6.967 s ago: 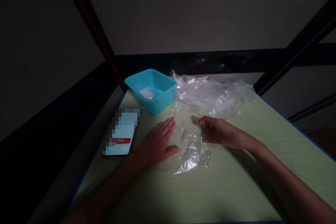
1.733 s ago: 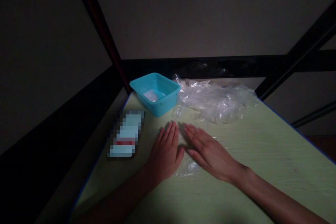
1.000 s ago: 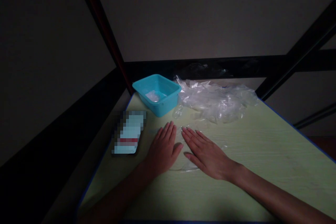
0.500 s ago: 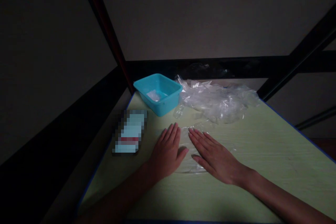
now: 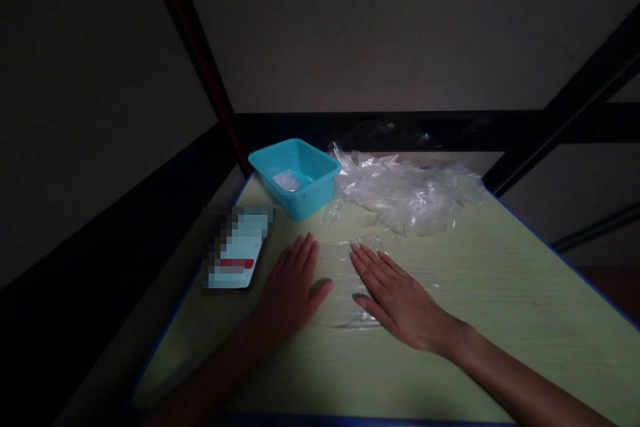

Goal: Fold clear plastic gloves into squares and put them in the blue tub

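On the pale green, wood-grained worktop [image 5: 505,287] with the blue edge: there lay the thin, clear plastic film [image 5: 343,287], nearly flat, spread between the two bare hands, faint creases running across.
Left hand [image 5: 290,287]: palm down at the film's left side, fingers straight and close together, thumb out, gripping nothing.
Right hand [image 5: 397,297]: down on the film's right part, fingers flat and extended too, nothing pinched.
Creases: here looked the likeliest trouble; uneven pressure from the palms could have bunched the film into fresh folds.
Thinness: a hard outward pull could have torn it, and a damp palm could have lifted it.
Crumpled heap of clear plastic [image 5: 415,193]: so near the film's far edge! A forward slip could have tangled the two, see-through against see-through in dim light.
Turquoise rectangular plastic tub [image 5: 315,199]: close against that heap, so a snagged heap could have nudged it.
Dark-edged phone with a lit screen [image 5: 240,253]: near the left edge; a wide leftward sweep could have knocked it off.
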`<action>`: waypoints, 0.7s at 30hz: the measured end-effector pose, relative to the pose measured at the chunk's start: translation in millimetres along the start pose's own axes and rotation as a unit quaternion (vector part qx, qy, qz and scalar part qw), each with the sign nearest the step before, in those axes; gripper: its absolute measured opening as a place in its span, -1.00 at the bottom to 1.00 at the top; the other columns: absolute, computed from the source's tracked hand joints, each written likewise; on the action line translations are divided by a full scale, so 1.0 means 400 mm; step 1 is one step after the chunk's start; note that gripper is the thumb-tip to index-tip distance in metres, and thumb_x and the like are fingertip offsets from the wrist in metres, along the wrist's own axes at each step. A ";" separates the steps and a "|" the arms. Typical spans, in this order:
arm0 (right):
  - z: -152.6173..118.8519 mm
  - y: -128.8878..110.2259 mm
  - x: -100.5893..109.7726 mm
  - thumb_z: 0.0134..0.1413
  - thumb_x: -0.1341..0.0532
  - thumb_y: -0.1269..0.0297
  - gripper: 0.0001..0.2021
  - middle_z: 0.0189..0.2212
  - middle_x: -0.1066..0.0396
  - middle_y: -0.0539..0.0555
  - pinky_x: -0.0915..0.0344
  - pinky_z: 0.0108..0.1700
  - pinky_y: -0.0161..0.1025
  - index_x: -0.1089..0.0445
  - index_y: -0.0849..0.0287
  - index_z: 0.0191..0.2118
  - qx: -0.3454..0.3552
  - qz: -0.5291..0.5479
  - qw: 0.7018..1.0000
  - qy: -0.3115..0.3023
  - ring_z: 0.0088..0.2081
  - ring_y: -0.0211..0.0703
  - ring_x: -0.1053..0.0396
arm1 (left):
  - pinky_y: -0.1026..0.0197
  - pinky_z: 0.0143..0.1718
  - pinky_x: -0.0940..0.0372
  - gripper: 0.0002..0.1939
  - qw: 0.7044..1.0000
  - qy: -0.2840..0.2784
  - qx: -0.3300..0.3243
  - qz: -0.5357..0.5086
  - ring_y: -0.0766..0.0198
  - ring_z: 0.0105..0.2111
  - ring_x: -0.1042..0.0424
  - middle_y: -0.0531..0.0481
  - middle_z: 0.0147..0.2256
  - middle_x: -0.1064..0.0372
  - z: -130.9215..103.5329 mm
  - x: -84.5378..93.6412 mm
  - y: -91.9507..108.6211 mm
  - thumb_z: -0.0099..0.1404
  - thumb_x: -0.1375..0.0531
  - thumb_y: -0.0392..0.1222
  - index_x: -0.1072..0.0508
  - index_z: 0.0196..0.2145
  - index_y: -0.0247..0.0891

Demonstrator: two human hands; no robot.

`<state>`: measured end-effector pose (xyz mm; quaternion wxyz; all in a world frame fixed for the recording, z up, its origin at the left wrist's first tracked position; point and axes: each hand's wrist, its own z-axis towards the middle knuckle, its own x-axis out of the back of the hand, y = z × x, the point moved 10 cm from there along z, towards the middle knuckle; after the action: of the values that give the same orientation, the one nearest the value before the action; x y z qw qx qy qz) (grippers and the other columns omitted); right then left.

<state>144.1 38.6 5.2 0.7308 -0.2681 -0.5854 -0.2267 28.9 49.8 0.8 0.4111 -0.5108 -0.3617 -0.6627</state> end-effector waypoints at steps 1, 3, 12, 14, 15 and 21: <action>0.000 0.000 0.000 0.26 0.08 0.12 -0.41 0.27 0.16 0.26 0.00 0.22 0.06 0.20 0.32 0.30 -0.002 0.003 1.000 -0.001 0.28 0.00 0.19 | -0.10 0.13 -0.09 -0.38 1.000 0.001 0.004 -0.001 -0.05 0.23 0.03 -0.37 0.21 0.01 -0.004 0.000 -0.007 0.33 0.06 0.03 -0.06 0.19 -0.49; 0.002 0.001 0.004 0.26 0.08 0.14 -0.42 0.27 0.15 0.25 0.02 0.23 0.06 0.19 0.30 0.30 -0.007 0.014 1.000 -0.003 0.28 -0.02 0.20 | -0.10 0.14 -0.07 -0.38 1.000 0.002 0.010 -0.012 -0.03 0.24 0.05 -0.37 0.22 0.02 -0.008 0.002 -0.017 0.34 0.07 0.03 -0.05 0.19 -0.48; -0.009 0.072 0.144 0.23 0.17 0.31 -0.58 0.00 -0.38 0.23 -0.31 0.01 -0.11 -0.26 0.31 0.07 -0.052 0.164 0.972 0.159 0.01 -0.08 -0.35 | -0.03 0.20 -0.01 -0.55 0.990 0.074 -0.008 -0.117 0.12 0.24 0.04 -0.20 0.23 0.01 0.000 0.079 -0.037 0.37 0.13 -0.15 -0.14 0.17 -0.34; -0.028 0.113 0.186 0.20 0.14 0.35 -0.63 -0.18 -0.48 0.18 -0.39 -0.15 -0.14 -0.36 0.25 -0.09 -0.082 0.160 0.958 0.222 -0.15 -0.08 -0.44 | 0.00 0.20 -0.02 -0.57 0.988 0.089 -0.042 -0.120 0.15 0.23 0.00 -0.20 0.22 -0.04 -0.005 0.097 -0.020 0.37 0.13 -0.18 -0.18 0.14 -0.34; -0.036 0.129 0.200 0.18 0.12 0.36 -0.66 -0.24 -0.50 0.16 -0.39 -0.20 -0.16 -0.38 0.23 -0.15 -0.092 0.151 0.954 0.242 -0.20 -0.08 -0.46 | 0.01 0.20 -0.02 -0.58 0.987 0.085 -0.067 -0.119 0.16 0.23 0.00 -0.21 0.21 -0.05 -0.008 0.101 -0.005 0.37 0.12 -0.19 -0.18 0.14 -0.34; -0.053 0.177 0.217 0.13 0.07 0.41 -0.73 -0.37 -0.49 0.12 -0.37 -0.29 -0.16 -0.38 0.17 -0.28 -0.121 0.124 0.951 0.257 -0.32 -0.09 -0.46 | -0.12 0.22 0.09 -0.40 0.976 -0.084 -0.172 -0.106 0.07 0.28 0.20 -0.20 0.27 0.14 -0.025 0.047 0.091 0.28 -0.09 -0.11 -0.03 0.22 -0.30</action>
<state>223.8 76.4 77.5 0.8410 -0.3573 -0.3085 -0.2644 55.6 23.1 19.2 0.2125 -0.5863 -0.3275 -0.7098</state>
